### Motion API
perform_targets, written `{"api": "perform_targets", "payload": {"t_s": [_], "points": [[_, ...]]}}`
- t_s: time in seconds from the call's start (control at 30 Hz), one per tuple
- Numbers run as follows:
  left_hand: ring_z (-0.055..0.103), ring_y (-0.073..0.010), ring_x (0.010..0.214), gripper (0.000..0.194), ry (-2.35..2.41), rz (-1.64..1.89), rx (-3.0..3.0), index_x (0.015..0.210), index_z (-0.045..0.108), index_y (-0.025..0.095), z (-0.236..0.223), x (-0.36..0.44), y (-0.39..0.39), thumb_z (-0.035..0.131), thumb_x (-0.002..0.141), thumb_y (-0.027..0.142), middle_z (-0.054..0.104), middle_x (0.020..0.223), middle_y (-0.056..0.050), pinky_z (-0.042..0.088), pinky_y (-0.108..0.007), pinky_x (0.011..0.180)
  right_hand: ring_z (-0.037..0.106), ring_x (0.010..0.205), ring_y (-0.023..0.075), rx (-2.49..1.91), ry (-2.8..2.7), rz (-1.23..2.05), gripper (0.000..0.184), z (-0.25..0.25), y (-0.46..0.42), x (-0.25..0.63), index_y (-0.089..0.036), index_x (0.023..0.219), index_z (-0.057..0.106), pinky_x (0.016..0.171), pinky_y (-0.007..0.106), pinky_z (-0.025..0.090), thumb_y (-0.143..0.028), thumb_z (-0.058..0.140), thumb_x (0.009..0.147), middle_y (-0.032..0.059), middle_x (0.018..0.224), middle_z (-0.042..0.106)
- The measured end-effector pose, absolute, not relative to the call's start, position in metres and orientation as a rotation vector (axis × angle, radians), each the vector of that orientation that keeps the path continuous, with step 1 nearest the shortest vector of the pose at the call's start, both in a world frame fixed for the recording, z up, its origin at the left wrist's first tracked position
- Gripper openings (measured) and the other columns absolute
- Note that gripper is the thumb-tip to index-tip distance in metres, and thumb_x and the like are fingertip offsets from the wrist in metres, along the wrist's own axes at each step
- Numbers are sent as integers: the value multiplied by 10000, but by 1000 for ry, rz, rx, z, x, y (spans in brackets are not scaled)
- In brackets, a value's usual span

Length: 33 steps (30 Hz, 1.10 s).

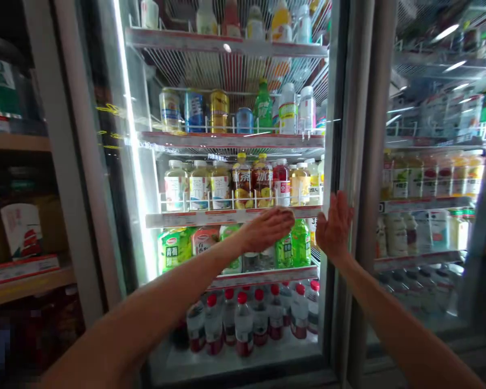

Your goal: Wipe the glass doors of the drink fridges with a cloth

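Observation:
My left hand (269,227) is stretched out flat with its fingers extended, in front of the shelf rail (202,218) under the row of tea bottles. Nothing shows in it. My right hand (335,224) is raised with open fingers at the right-hand frame (335,302) of the drinks fridge; whether it presses on the frame I cannot tell. Behind my left hand stand dark iced tea bottles (243,181) with yellow caps and a red-drink bottle (282,181). Green drink bottles (301,243) stand on the shelf below, between my two hands. Some bottles there are hidden by my left forearm.
Cans (220,111) and a green soda bottle (263,108) line a higher shelf. Several red-capped water bottles (243,327) fill the fridge bottom. A second glass-fronted fridge (433,202) stands at right, a goods shelf (16,142) at left.

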<state>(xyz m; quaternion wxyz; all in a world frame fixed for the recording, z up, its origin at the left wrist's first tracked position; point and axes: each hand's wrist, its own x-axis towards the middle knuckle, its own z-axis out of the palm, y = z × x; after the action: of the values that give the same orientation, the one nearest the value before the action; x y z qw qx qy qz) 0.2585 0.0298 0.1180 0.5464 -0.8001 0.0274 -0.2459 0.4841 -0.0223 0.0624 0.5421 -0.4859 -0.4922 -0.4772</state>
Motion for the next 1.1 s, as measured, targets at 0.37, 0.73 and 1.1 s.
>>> {"api": "perform_targets", "payload": {"t_s": [0.37,0.73,1.1], "points": [[388,-204,1296,365,158,-714,-1929,1226,501,135,123,351,23,390,880,175,507,1337,-65,258,-411,1136,246,1374,267,-1122,-1163,-1202,598,61,-79,521,-222,1444,191,1067,528,288,-233,374,874,121,1496,252],[429,-210,1265,344,313,-507,-1992,1169,553,109,27,365,8,429,860,199,536,1306,-81,298,-397,1115,268,1368,253,-1326,-1240,-1212,600,13,-97,533,-214,1435,223,1093,493,249,-241,405,863,135,1477,296],[397,-176,1295,392,199,-476,-2000,1249,508,165,-16,310,6,388,877,193,489,1361,-41,290,-368,1118,272,1367,244,-1366,-1347,-1065,603,-36,-92,491,-251,1438,202,1078,526,261,-221,397,868,116,1477,302]]}}
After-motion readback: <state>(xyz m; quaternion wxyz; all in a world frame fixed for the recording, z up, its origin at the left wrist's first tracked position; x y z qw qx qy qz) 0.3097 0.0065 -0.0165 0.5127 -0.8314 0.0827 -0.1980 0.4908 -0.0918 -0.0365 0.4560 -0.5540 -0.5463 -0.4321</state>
